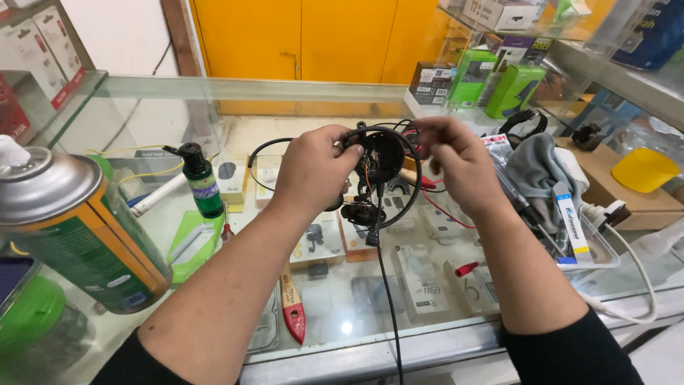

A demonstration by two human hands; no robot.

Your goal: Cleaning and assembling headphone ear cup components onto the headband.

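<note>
left hand [313,167]: curled shut, fingertips pinching the left edge of the opened black headset earcup [381,158], held above the glass counter [335,299] at mid scene.
right hand [456,162]: fingers bent close together at the earcup's right rim; exact hold hidden.
black cable [388,299]: hanging from the headset toward the near edge.
spray can [68,221]: near left.
green-labelled bottle [201,180]: left of the hands.
red-handled screwdriver [291,306]: lying on the glass, near side.
</note>
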